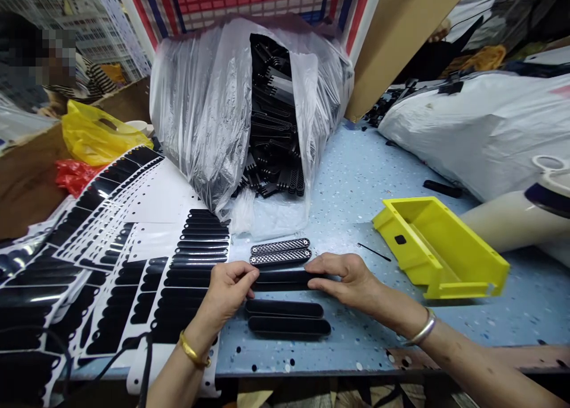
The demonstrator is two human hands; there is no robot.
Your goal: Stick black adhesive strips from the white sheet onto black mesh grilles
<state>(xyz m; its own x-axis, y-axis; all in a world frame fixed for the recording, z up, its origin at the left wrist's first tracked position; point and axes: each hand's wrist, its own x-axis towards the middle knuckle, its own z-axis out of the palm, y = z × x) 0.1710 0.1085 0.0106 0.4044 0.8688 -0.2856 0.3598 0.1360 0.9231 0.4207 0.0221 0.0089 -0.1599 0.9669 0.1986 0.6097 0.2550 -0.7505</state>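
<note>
A long, narrow black piece (pixel 282 280) with a glossy top lies crosswise between my two hands. My left hand (pixel 229 289) is closed at its left end, thumb and forefinger pinched together; whether a thin film is between them I cannot tell. On the right end, my right hand (pixel 345 277) grips with fingers above and thumb below. Just beyond lie two patterned black-and-silver handles (pixel 280 250) side by side. Nearer to me are two plain black rounded pieces (pixel 287 318), also side by side. Sheets of black strip stickers (pixel 196 247) spread out left of my left hand.
A large clear plastic bag (pixel 200 111) full of black combs (pixel 274 123) stands at the back. On the right are a yellow bin (pixel 445 247), a thin black hook tool (pixel 374 252) and a white sack (pixel 481 129). A person (pixel 57 69) sits far left, behind a yellow bag (pixel 98 135).
</note>
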